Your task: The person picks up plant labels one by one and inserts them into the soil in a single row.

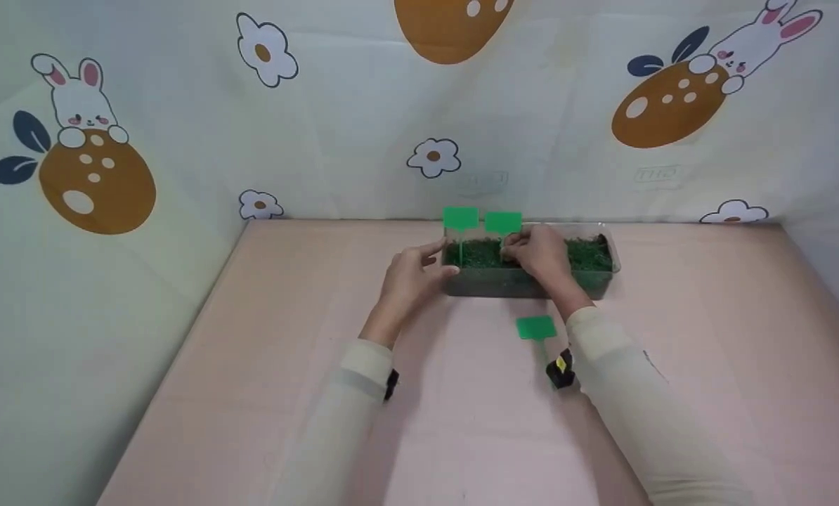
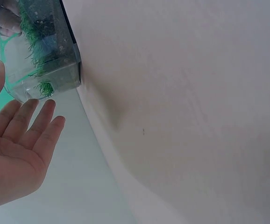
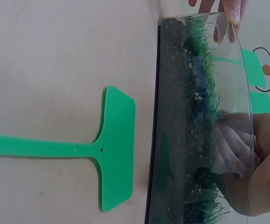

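Note:
A clear plastic planter box holds dark soil and green grass. Two green plant labels stand upright in it: a left label and a second label. My right hand reaches inside the box and pinches the second label's stem low down at the grass; its fingertips are partly hidden. My left hand touches the box's left end, thumb near the front rim and fingers extended along the end wall, as the left wrist view shows. A third green label lies flat on the table.
The pink-covered table meets a patterned cloth backdrop just behind the box. A small black wrist camera sits under the right sleeve, close to the loose label.

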A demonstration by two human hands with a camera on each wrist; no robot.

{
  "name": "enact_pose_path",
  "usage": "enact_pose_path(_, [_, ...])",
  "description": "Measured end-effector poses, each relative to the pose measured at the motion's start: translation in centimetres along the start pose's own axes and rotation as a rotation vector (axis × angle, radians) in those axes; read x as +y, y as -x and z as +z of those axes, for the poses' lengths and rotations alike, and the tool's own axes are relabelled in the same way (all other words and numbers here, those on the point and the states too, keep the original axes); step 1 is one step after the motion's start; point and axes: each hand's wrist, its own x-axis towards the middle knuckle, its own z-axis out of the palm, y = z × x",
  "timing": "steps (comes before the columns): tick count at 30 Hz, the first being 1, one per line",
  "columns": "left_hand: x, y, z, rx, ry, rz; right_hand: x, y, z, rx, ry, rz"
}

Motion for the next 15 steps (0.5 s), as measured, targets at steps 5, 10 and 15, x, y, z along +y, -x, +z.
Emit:
enact_pose_path(5, [-0.05, 0.02, 0.06, 0.008, -0.007, -0.008, 0.01, 0.04, 0.04, -0.008, -0.022, 0.012])
enact_pose_path(10, [0.03, 0.09, 0.02, 0.006, 0.004, -0.016, -0.07, 0.01, -0.06, -0.027, -0.043, 0.034])
enact_pose_path(15, [0.09, 0.12, -0.07, 0.001, 0.015, -0.010, -0.18, -0.06, -0.22, -0.034, -0.048, 0.056])
